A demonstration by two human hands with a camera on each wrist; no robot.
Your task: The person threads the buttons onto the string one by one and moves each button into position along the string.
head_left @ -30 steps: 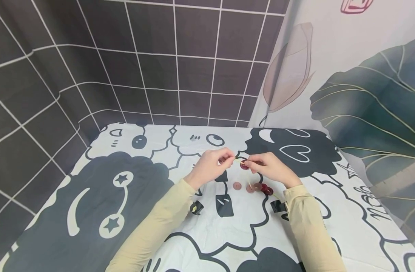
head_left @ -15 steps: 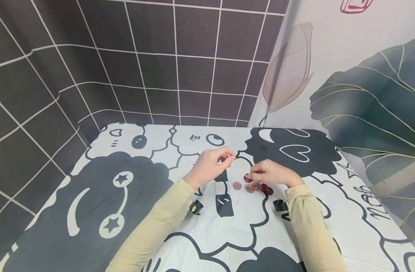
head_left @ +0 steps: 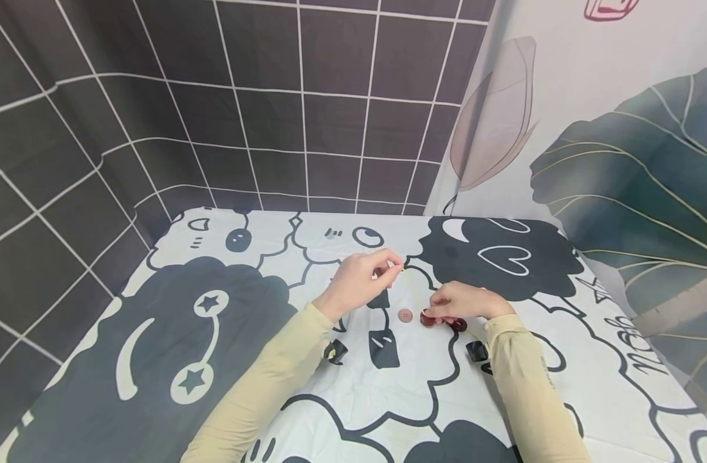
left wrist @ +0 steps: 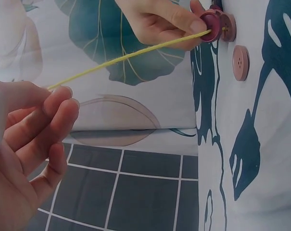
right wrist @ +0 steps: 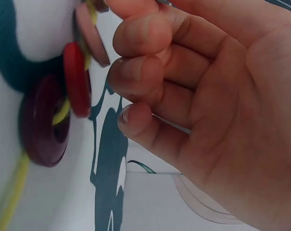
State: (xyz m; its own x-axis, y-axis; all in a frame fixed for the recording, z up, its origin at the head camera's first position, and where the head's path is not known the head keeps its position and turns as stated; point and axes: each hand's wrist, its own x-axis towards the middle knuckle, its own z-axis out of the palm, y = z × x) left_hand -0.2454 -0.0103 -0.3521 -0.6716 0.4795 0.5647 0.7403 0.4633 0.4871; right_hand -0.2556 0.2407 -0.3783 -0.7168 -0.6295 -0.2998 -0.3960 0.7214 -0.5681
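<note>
My left hand (head_left: 359, 278) pinches the yellow string (left wrist: 128, 56) between thumb and fingertips, raised above the cloth. The string runs taut down to a dark red button (left wrist: 211, 27), which is threaded on it. Low over the cloth, my right hand (head_left: 464, 300) holds that button by its edge with thumb and finger. Right behind it sits a pink button (left wrist: 230, 27) on the same string. Further along, the right wrist view shows a bright red button (right wrist: 77, 79) and a maroon button (right wrist: 42, 127) strung below my curled fingers. A loose pink four-hole button (head_left: 405, 316) lies nearby.
A white cloth with black cartoon drawings (head_left: 353, 399) covers the table. Small black objects sit at the left wrist (head_left: 334, 352) and right wrist (head_left: 477, 351). Behind stand a dark grid-patterned curtain (head_left: 330, 122) and a leaf-print curtain (head_left: 637, 161).
My right hand has slid the dark red button down the string, away from my left hand, to the strung buttons on the cloth. My left hand has stayed nearly still.
</note>
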